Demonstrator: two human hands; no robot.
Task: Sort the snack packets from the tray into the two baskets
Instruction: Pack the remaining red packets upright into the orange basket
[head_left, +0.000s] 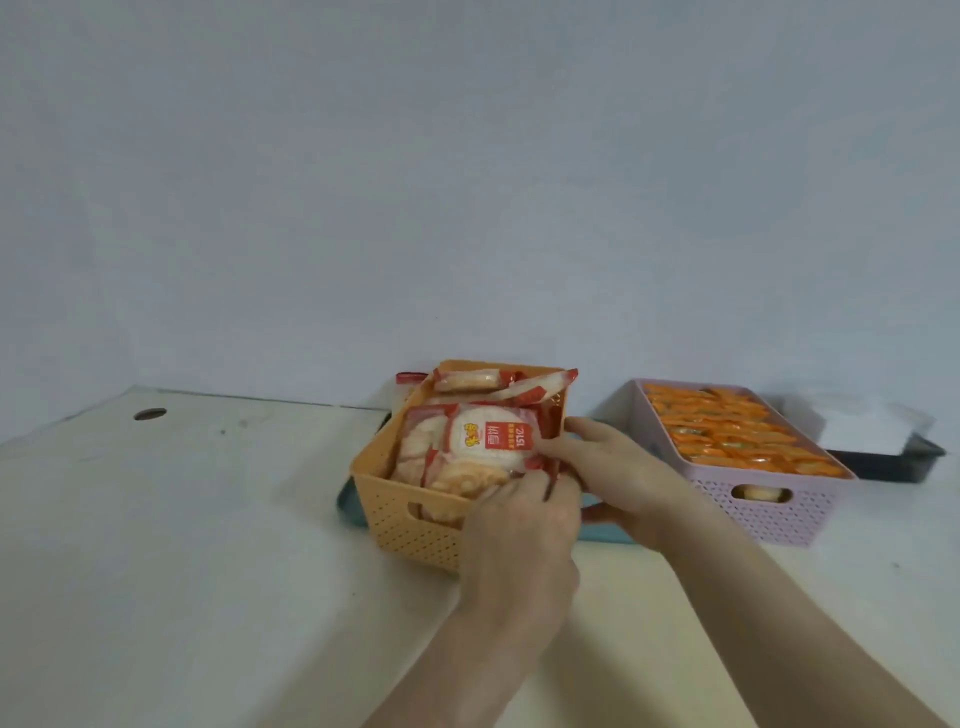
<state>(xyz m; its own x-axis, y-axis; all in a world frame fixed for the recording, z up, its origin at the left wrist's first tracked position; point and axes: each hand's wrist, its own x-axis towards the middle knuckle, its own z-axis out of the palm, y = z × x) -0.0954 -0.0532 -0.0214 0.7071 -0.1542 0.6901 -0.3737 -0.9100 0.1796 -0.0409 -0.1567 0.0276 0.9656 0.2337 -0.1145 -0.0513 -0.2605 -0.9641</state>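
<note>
White table running left to right, pale wall behind. Two baskets well apart on it: orange basket near the middle, sitting on what looks like a teal tray that only peeks out at the near edge, and pink basket off to the right, packed full of orange packets. Dark tray behind the pink one, mostly hidden, contents impossible to read.

Orange basket heaped with red-and-white snack packets, a couple poking over the far rim. Top packet lying roughly flat, long axis running left to right, tilted a bit toward the camera, printed face up.

Both hands right at the near right corner of that basket, so basically zero reach left. Right hand closed on the right edge of the top packet, thumb on top. Left hand curled over the near rim, fingers pinched on the packets' near edges, exact grip hard to tell.

Guessing here: tucking or pressing down into the pile, packet sitting just left of both hands, right hand the nearer one to its edge
</note>
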